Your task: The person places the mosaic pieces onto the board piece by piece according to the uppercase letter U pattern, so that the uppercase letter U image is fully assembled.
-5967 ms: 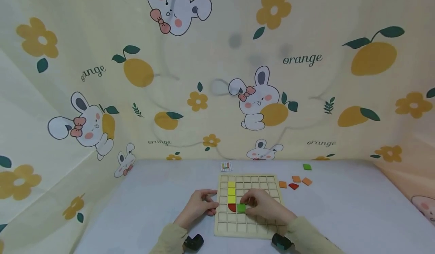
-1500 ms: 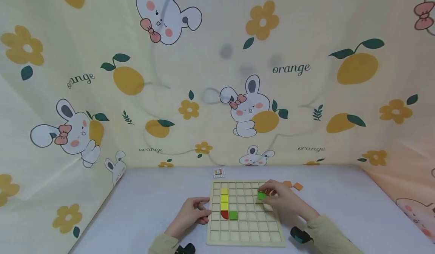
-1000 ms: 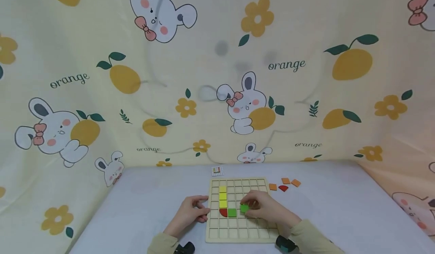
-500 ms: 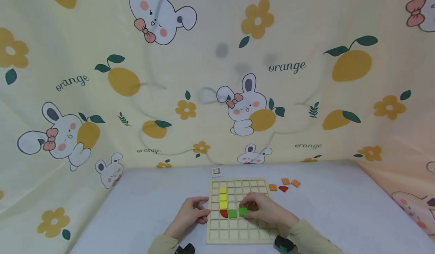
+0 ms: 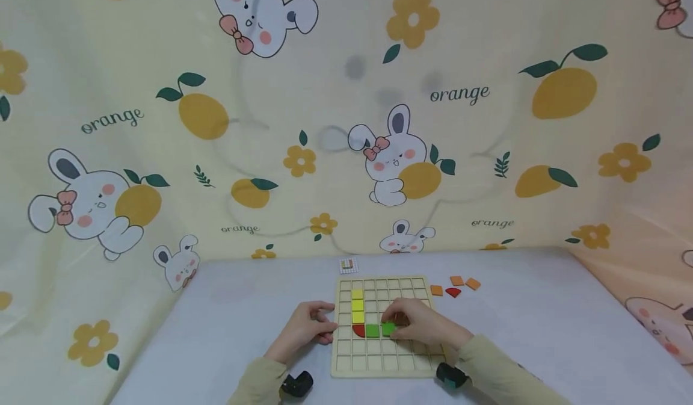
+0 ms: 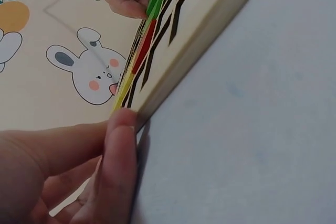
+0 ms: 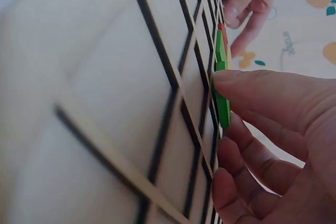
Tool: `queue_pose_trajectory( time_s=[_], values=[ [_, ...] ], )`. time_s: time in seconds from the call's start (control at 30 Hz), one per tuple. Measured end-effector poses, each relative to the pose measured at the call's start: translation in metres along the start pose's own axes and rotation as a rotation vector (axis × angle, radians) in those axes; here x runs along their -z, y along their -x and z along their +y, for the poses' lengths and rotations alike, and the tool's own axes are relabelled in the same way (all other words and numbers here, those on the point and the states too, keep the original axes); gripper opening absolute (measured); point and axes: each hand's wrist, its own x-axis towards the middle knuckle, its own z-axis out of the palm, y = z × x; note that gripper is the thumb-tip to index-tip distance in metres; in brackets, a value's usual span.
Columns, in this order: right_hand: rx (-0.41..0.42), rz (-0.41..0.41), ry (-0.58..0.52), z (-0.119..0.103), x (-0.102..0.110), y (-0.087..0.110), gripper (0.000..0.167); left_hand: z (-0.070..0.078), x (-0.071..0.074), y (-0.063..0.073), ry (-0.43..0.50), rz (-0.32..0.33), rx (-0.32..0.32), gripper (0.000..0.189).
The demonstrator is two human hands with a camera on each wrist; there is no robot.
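A pale wooden grid board (image 5: 387, 366) lies on the white table. My left hand (image 5: 304, 328) holds its left edge, thumb (image 6: 119, 140) against the rim in the left wrist view. My right hand (image 5: 419, 321) pinches a green square tile (image 5: 387, 329) at the grid; in the right wrist view the thumb (image 7: 247, 85) covers part of this tile. Directly left of it lies another green tile (image 5: 372, 331), then a red quarter-round tile (image 5: 359, 331). Several yellow tiles (image 5: 358, 305) run up in a column from the red one.
Right of the board's far corner lie orange square tiles (image 5: 457, 280) and a red rounded tile (image 5: 453, 292). Behind the board is a small pattern card (image 5: 349, 265). A printed curtain (image 5: 271, 152) closes off the table's back and sides.
My right hand has let go of the first green tile and brought a second from the right side across the board, lowering it beside the first. My left hand stays at the edge.
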Motion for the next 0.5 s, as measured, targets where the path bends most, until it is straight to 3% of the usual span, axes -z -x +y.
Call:
queue_pose_trajectory(
  time_s=[0.5],
  values=[
    [0.025,0.037,0.027,0.0009,-0.0078,0.0036,0.022,-0.0051,-0.0080,0.0036,-0.003,0.024,-0.041,0.050]
  ],
)
